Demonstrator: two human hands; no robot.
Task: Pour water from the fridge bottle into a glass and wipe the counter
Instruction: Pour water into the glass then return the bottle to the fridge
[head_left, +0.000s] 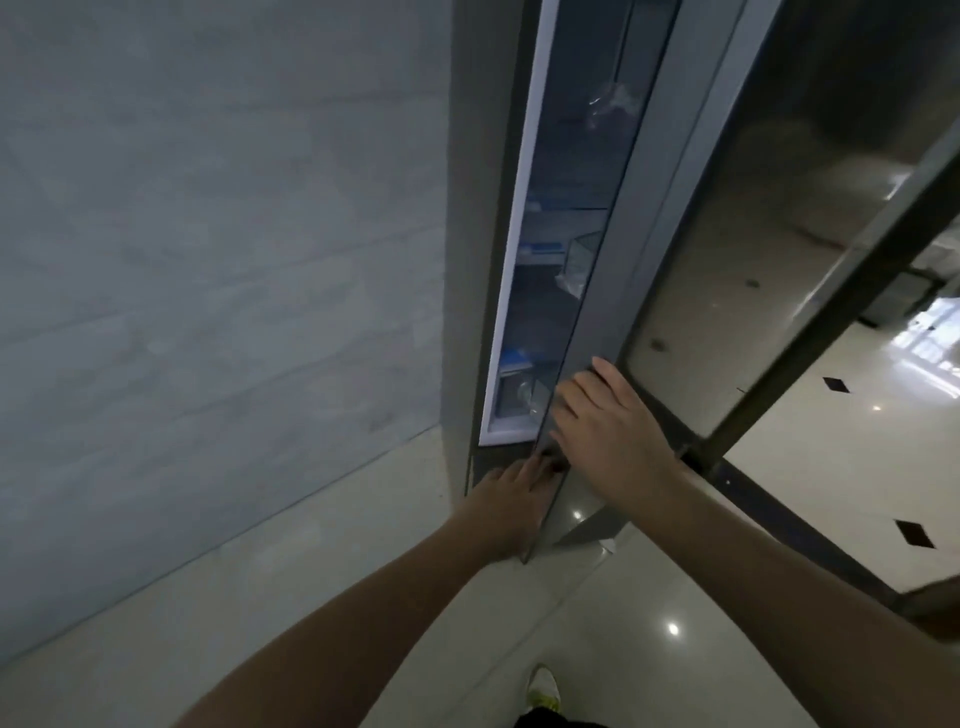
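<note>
I see the fridge door (597, 291) ajar. My left hand (511, 499) curls round its lower edge; my right hand (608, 426) lies flat, fingers straight, on its front. Bottle not discernible inside.

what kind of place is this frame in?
Probably indoors at a fridge, in or near a kitchen. The fridge door is ajar, showing lit shelves inside; left hand and right hand are on its edge. A glossy tiled floor and a grey wall surround it.

Grey fridge door (613, 270) stands slightly ajar (shelves dimly visible).
</note>
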